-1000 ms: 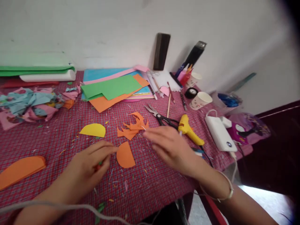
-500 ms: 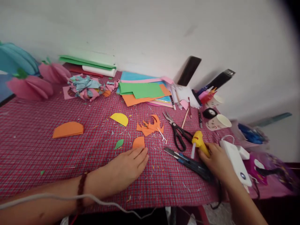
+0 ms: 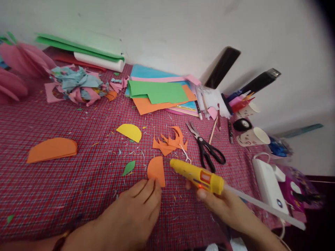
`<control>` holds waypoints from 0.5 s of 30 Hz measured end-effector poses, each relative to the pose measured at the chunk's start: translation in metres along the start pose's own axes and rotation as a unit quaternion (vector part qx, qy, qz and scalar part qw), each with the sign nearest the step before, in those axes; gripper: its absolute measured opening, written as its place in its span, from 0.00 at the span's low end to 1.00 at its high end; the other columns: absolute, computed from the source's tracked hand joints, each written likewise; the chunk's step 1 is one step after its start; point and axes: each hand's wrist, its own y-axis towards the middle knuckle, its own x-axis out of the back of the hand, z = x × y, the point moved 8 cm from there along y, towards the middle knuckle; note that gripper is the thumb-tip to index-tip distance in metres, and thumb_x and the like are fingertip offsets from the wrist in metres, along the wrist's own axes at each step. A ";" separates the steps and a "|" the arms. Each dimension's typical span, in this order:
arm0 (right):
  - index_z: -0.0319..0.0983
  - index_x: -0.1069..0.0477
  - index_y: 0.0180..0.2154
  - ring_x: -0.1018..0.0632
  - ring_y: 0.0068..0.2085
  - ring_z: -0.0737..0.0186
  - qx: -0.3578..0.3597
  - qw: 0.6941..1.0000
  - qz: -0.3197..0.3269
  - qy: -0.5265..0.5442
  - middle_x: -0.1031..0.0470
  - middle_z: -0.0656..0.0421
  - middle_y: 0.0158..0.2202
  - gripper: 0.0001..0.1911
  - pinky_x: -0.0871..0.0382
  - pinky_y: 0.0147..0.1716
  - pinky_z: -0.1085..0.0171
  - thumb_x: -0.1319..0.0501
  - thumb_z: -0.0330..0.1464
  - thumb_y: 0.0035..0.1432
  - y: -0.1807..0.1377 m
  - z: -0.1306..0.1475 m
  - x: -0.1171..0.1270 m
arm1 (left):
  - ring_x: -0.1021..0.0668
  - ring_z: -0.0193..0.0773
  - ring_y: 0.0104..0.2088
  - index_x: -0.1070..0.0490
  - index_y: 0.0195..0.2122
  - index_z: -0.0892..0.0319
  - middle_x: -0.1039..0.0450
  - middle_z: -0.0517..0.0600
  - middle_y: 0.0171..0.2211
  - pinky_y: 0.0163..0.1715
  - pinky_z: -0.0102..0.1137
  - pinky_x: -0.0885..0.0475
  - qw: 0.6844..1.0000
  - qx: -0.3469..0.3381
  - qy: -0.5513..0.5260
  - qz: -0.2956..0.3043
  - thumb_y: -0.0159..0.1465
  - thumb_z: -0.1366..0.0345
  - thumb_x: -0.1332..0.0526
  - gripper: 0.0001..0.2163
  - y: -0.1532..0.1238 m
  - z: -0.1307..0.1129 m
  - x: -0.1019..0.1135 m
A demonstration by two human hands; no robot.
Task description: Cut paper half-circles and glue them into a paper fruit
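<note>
My right hand (image 3: 220,205) is wrapped round the handle of a yellow hot glue gun (image 3: 192,170). A red light glows on its side, and a long clear glue stick (image 3: 264,205) sticks out of its rear. The nozzle points left, close to the right edge of an orange half-round paper piece (image 3: 156,169). On the near end of that piece, my left hand (image 3: 136,205) rests with its fingers together, holding it against the cloth. Left of it lie a green paper leaf (image 3: 129,168) and a yellow paper half-circle (image 3: 131,131). Orange paper scraps (image 3: 170,141) lie just beyond.
Black-handled scissors (image 3: 205,146) lie beyond the glue gun. Folded orange half-circles (image 3: 52,150) lie at left. Coloured paper sheets (image 3: 157,92) and crumpled scraps (image 3: 78,83) are at the back. On the right are a paper cup (image 3: 252,137), black tape (image 3: 242,124) and a white power strip (image 3: 269,184).
My right hand has lifted the glue gun from the right side and brought it left, its nozzle beside the orange piece. My left hand stays on that piece. The view has shifted.
</note>
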 end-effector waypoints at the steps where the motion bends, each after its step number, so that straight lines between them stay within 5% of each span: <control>1: 0.39 0.35 0.52 0.22 0.42 0.56 0.000 1.000 0.009 -0.015 0.25 0.50 0.42 0.18 0.24 0.41 0.57 0.44 0.38 0.62 0.004 0.000 -0.003 | 0.27 0.47 0.49 0.27 0.49 0.65 0.25 0.56 0.50 0.50 0.39 0.36 1.000 0.002 -0.001 0.004 0.65 0.67 0.47 0.15 -0.001 0.000 -0.003; 10: 0.38 0.31 0.48 0.22 0.45 0.51 0.016 0.992 0.057 -0.111 0.25 0.48 0.45 0.16 0.23 0.39 0.55 0.46 0.40 0.64 0.010 -0.004 -0.005 | 0.28 0.43 0.47 0.22 0.41 0.60 0.22 0.51 0.44 0.44 0.36 0.34 0.999 0.019 -0.028 -0.007 0.68 0.68 0.53 0.18 0.007 0.004 -0.004; 15: 0.40 0.33 0.54 0.25 0.52 0.48 0.017 0.990 0.045 -0.132 0.27 0.47 0.51 0.19 0.24 0.40 0.56 0.46 0.40 0.65 0.009 -0.004 -0.004 | 0.29 0.42 0.48 0.27 0.48 0.62 0.25 0.52 0.48 0.42 0.36 0.34 0.999 0.027 -0.026 0.009 0.68 0.69 0.53 0.17 0.000 0.003 -0.003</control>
